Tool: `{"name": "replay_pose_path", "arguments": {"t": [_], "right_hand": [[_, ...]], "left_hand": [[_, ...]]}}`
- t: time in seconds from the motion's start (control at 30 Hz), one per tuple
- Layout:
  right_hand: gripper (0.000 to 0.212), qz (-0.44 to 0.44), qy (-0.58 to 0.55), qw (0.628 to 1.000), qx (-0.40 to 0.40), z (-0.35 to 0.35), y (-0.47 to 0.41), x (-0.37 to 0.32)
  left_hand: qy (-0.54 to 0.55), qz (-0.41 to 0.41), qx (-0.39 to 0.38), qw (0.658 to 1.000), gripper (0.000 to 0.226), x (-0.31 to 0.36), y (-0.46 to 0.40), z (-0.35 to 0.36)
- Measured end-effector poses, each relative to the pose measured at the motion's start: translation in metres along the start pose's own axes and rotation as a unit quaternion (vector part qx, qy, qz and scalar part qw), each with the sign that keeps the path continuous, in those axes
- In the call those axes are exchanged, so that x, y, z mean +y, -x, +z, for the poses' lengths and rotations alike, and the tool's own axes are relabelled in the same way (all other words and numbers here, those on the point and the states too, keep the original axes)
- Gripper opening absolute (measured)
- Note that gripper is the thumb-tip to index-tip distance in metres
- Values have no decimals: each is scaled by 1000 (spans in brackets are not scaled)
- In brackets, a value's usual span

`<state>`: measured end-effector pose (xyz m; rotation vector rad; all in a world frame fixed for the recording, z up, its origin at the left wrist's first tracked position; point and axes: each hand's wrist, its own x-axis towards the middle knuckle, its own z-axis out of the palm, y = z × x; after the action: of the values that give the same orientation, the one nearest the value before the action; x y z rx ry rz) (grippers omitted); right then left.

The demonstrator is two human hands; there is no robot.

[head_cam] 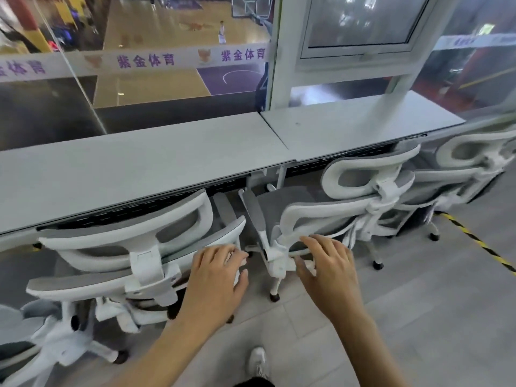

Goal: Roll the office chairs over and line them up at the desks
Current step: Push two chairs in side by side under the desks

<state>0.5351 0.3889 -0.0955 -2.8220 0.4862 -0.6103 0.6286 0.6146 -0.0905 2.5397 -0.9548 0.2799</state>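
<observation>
Three white-framed office chairs with grey mesh stand tucked at a long pale grey desk point(145, 163). The left chair point(125, 247) and the middle chair point(349, 202) flank a narrow gap; a third chair point(472, 163) is at the far right. My left hand point(215, 277) hovers at the right edge of the left chair's backrest, fingers slightly curled, touching or nearly touching it. My right hand point(329, 263) is spread over the lower left edge of the middle chair's backrest, fingers apart. Neither hand clearly grips anything.
Part of another chair point(25, 325) shows at the lower left. Glass panels and a white window frame point(279, 65) rise behind the desk. A yellow-black floor stripe point(474, 241) runs at the right. My white shoe point(258, 361) stands on grey tiled floor.
</observation>
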Motion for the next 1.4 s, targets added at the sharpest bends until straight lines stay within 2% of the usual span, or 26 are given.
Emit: {"name": "replay_pose_path", "arguments": {"t": [0.13, 0.27, 0.43, 0.53, 0.67, 0.77, 0.9, 1.1, 1.3, 1.4], "right_hand": [[41, -18, 2, 998, -54, 12, -55, 32], [40, -44, 10, 995, -89, 33, -104, 61], [43, -68, 31, 979, -190, 65, -150, 88], [48, -85, 78, 960, -257, 86, -171, 101], [31, -99, 133, 938, -304, 99, -199, 114], [31, -153, 140, 931, -299, 104, -211, 122], [33, -189, 128, 934, -277, 113, -224, 121], [33, -171, 132, 937, -274, 116, -225, 111], [28, -194, 131, 944, -233, 116, -207, 119], [35, -190, 133, 949, -215, 120, -205, 122]], "left_hand": [[-11, -33, -4, 999, 27, 0, -43, 33], [-31, -74, -45, 996, 29, -5, -78, 70], [-89, -140, -124, 978, 52, -19, -104, 102], [-135, -192, -127, 964, 67, -19, -112, 113], [-168, -241, -87, 952, 52, -17, -115, 123], [-176, -244, -70, 951, 56, -17, -108, 124], [-182, -240, -68, 951, 76, -21, -102, 121], [-205, -222, -34, 953, 47, -22, -98, 124], [-204, -227, -18, 952, 43, -20, -102, 126], [-190, -224, -10, 956, 41, -22, -100, 125]]}}
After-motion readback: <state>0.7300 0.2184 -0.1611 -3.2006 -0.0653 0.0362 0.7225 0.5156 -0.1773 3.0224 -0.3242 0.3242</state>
